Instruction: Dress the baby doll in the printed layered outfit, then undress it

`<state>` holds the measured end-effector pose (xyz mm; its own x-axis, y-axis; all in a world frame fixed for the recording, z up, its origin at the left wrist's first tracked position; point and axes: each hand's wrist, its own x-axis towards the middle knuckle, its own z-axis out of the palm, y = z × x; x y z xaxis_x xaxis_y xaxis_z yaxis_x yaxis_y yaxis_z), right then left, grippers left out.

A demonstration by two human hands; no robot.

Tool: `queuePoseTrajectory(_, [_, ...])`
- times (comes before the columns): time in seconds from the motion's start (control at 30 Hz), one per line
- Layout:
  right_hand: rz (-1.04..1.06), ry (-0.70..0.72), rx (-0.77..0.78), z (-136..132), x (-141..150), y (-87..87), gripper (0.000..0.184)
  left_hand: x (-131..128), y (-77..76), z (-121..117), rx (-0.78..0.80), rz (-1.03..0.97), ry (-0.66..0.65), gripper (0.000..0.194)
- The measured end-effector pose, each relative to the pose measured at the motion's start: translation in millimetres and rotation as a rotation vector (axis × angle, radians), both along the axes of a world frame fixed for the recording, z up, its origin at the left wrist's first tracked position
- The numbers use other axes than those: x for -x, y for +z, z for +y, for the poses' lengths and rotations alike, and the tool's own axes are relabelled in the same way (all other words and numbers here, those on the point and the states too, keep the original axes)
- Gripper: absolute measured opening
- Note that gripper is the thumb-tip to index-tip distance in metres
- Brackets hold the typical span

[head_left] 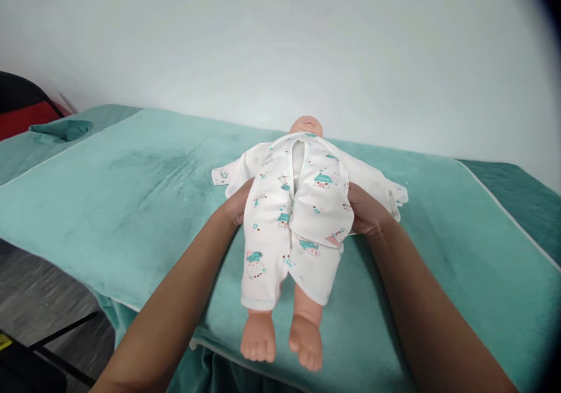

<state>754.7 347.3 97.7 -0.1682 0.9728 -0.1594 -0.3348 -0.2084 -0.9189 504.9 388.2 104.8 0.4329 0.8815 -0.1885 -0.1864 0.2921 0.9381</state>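
A baby doll (307, 125) lies on its back on a teal blanket (131, 194), feet toward me. It wears a white printed romper (298, 217) that gapes open at the chest. My left hand (236, 206) presses against the doll's side at the waist, its fingers tucked under the body. My right hand (368, 211) holds the other side the same way, fingers curled beneath the garment. The doll's bare feet (280, 340) stick out near the front edge.
The blanket covers a padded table (504, 206) against a white wall. A folded teal cloth (61, 128) lies at the far left near a red and black chair (21, 112). The floor shows at lower left.
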Motion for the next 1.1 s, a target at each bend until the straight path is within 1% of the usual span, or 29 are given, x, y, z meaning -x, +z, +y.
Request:
queuePoseTrajectory(0.07, [0.012,-0.014,0.013,0.1,2.3,0.4,0.027,0.2,-2.9,3.5,0.047,-0.033,-0.064,0.038])
queuePoseTrajectory(0.13, [0.016,-0.018,0.027,0.1,4.3,1.4,0.030,0.1,-6.1,7.2,0.057,-0.064,-0.094,0.037])
queuePoseTrajectory(0.27, [-0.007,-0.058,0.035,-1.0,10.3,5.9,0.035,-1.2,-9.5,11.0,0.028,-0.075,-0.091,0.041])
queuePoseTrajectory(0.4, [-0.109,-0.143,0.020,-1.8,17.3,9.0,0.033,-2.0,-9.7,11.2,0.038,-0.066,-0.093,0.040])
queuePoseTrajectory(0.47, [-0.147,-0.159,0.020,-1.5,19.2,8.2,0.032,-1.9,-10.1,11.2,0.043,-0.076,-0.105,0.041])
queuePoseTrajectory(0.63, [-0.144,-0.033,0.048,-1.7,19.4,6.6,0.031,-2.9,-10.8,10.8,0.062,-0.077,-0.114,0.043])
queuePoseTrajectory(0.77, [-0.179,-0.012,0.047,-4.0,19.7,11.0,0.034,-3.8,-9.9,11.0,0.069,-0.081,-0.120,0.043])
queuePoseTrajectory(0.9, [-0.204,-0.076,0.051,-5.6,20.4,11.1,0.030,-2.1,-10.7,12.1,0.052,-0.096,-0.135,0.049])
queuePoseTrajectory(1.0, [-0.233,-0.141,0.004,-7.2,20.4,11.2,0.027,-0.8,-11.3,11.7,0.051,-0.090,-0.142,0.044])
queuePoseTrajectory(1.1, [-0.341,-0.193,-0.048,-9.7,21.0,16.7,0.025,-1.0,-9.5,8.9,0.029,-0.079,-0.112,0.037])
